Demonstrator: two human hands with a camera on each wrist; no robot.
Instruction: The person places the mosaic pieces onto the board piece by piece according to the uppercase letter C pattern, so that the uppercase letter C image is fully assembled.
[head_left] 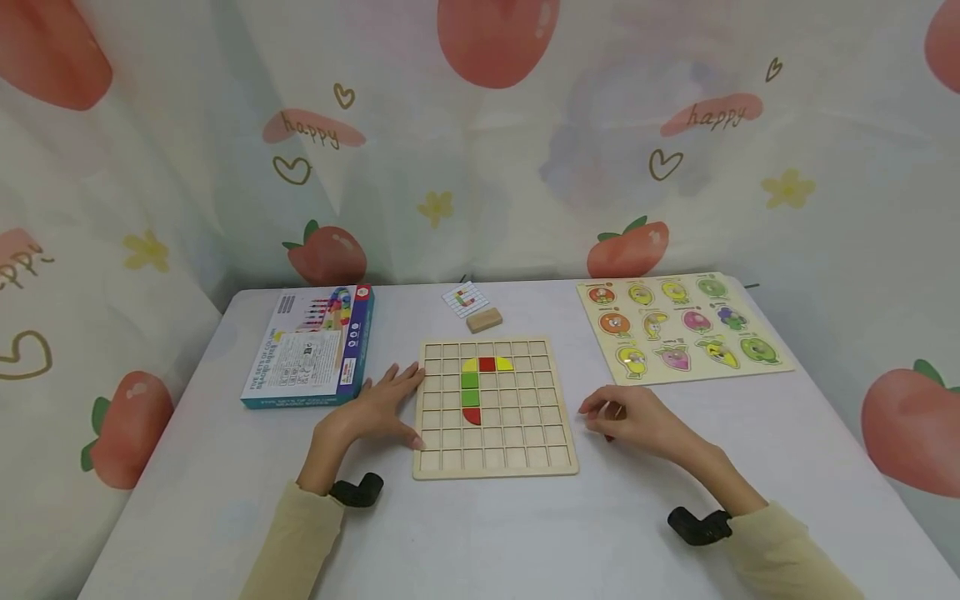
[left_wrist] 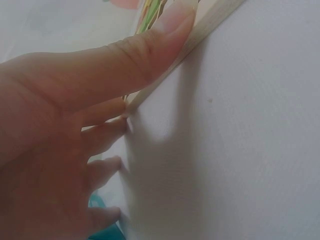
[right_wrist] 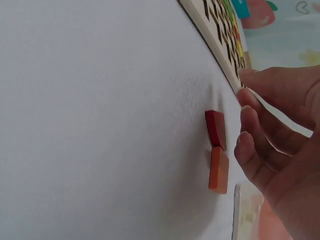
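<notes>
The red piece [right_wrist: 216,129] and the orange piece [right_wrist: 219,170] lie on the table [head_left: 525,533], touching end to end, right of the grid board [head_left: 495,467]. The right hand [head_left: 637,421] hovers just over them, fingers [right_wrist: 250,150] loosely curled, grasping nothing. The left hand [head_left: 378,408] lies flat, fingers straight against the board's left edge. A careless pinch could nudge the orange piece aside, or the board could slide if that bracing hand lifts.

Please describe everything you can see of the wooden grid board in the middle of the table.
The grid board is a square, pale wooden tray with a raised rim and rows of small square cells. It lies flat on the white table. Most cells are empty; a few coloured pieces fill some, yellow, red and green, forming a hooked line. The left hand rests with straight fingers against its left edge. The right hand is beside its right edge, apart from it.
</notes>
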